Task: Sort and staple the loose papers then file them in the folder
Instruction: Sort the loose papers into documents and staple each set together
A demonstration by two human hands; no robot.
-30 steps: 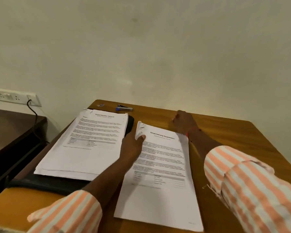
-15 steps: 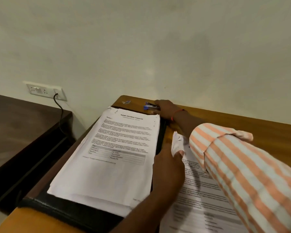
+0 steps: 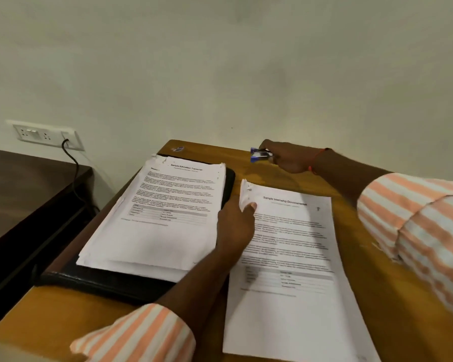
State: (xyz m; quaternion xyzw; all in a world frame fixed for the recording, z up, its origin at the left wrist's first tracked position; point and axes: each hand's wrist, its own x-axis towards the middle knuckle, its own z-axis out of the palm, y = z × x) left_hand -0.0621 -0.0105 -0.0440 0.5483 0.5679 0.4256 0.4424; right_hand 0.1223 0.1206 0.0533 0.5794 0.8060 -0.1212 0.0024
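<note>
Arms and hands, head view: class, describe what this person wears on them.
The left sleeve and right sleeve match: long, loose, with broad orange and pale stripes. A thin red thread circles the right wrist. Both the left hand and right hand are ungloved.

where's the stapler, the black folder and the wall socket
stapler (image 3: 259, 155), head view, on its blue body
black folder (image 3: 102, 284), head view, on its bare near edge
wall socket (image 3: 45, 135), head view, on its white faceplate

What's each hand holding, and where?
Right hand grips the stapler by one end; left hand pinches the internship papers at their top-left corner.
</note>
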